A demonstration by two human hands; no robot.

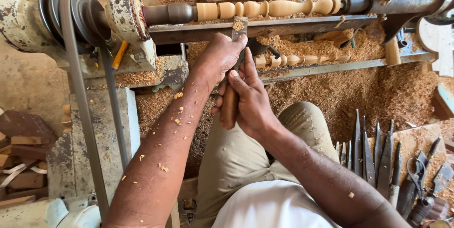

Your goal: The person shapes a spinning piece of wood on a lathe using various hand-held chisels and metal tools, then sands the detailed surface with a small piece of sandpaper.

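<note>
A pale turned wooden spindle [269, 8] is mounted across the lathe at the top. A chisel [239, 25] with a flat metal blade rests on the tool rest [293, 24], its tip at the spindle and wood chips on the blade. My left hand [220, 58] presses on the blade near the rest. My right hand [248, 98] grips the chisel's wooden handle [229, 107] lower down. Sawdust specks cover my left forearm.
Stepped pulleys [71, 13] and a drive belt [78, 91] stand at the left. A second turned spindle [298, 60] lies below the rest in thick sawdust. Several chisels [369, 157] and scissors [416, 171] lie at the right. Wood scraps [21, 162] pile at the left.
</note>
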